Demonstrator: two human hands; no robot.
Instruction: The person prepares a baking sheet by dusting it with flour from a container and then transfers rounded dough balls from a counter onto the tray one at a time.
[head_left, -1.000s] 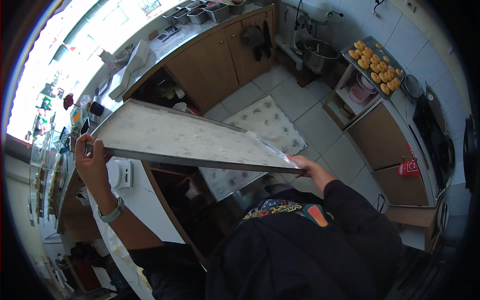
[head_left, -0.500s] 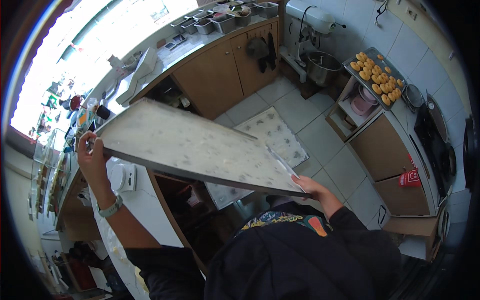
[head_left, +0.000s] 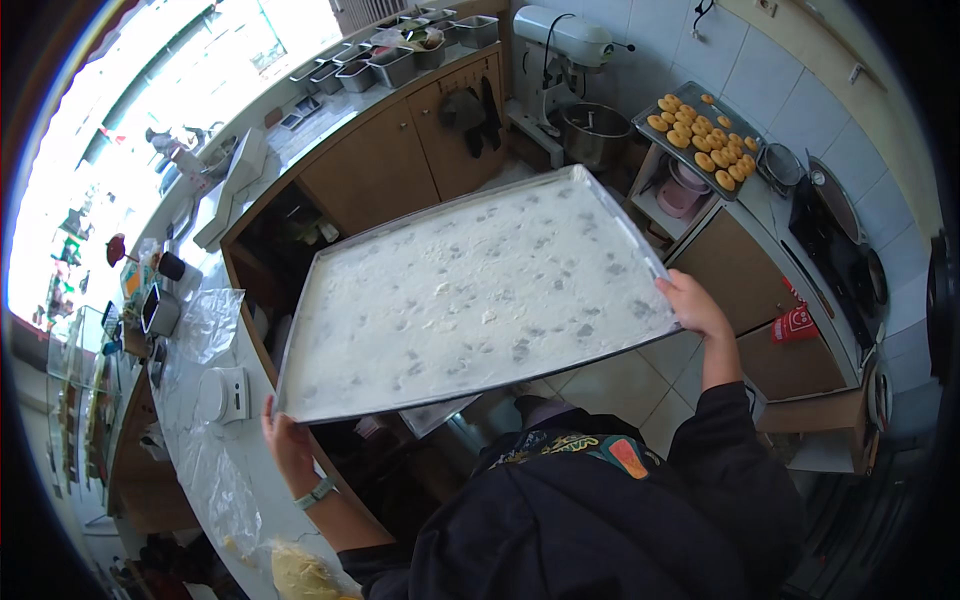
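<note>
A large rectangular baking tray [head_left: 460, 290] dusted with white flour spans the space in front of me, its surface dotted with darker bare patches and a few small clumps. At its near left corner, my left hand [head_left: 288, 445] grips the rim; a pale green watch is on that wrist. My right hand [head_left: 695, 303] is closed on the right-hand edge, thumb on the rim. The tray is held up in the air, slightly tilted. Beneath it, only a corner of another floured tray [head_left: 436, 414] shows; the rest is hidden.
On the left counter are a white kitchen scale [head_left: 222, 394], clear plastic sheeting [head_left: 225, 490] and yellowish dough [head_left: 300, 572]. A stand mixer [head_left: 565, 40] stands at the back. Right of it, a tray of round golden pastries [head_left: 700, 140] rests on a cabinet. Metal containers [head_left: 395, 66] line the far counter.
The tray has swung from a steep slant to nearly level, showing its whole floured face. My left hand has come lower and rightward; my right hand has risen and moved right.
</note>
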